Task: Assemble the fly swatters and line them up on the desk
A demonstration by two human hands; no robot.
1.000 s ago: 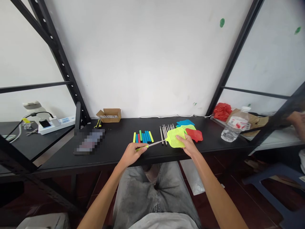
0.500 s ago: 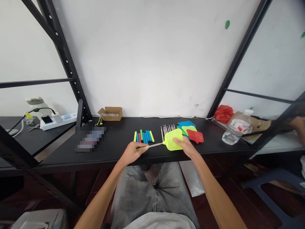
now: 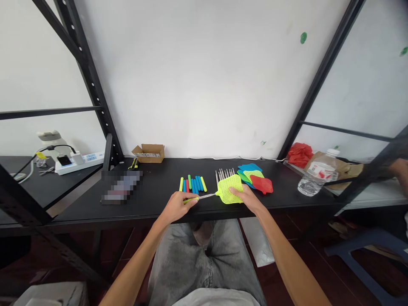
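Observation:
A yellow-green fly swatter (image 3: 228, 189) with a metal rod lies across the front of the black shelf (image 3: 153, 199). My left hand (image 3: 177, 206) is closed on its green grip end. My right hand (image 3: 247, 197) pinches the mesh head at its right side. Behind the rod lie several coloured grips (image 3: 193, 183) in green, blue and red. Several bare metal rods (image 3: 223, 174) sit just behind the head. A pile of blue, green and red mesh heads (image 3: 256, 180) lies to the right.
A small open cardboard box (image 3: 148, 152) stands at the back. A blurred dark object (image 3: 121, 187) lies at the left. A water bottle (image 3: 314, 176), red bag (image 3: 298, 153) and brown paper are on the right shelf. A power strip (image 3: 79, 159) sits far left. Another person's hand (image 3: 402, 172) shows at the right edge.
The swatter and both hands have shifted a little to the left and nearer the shelf's front edge. The camera has tilted slightly.

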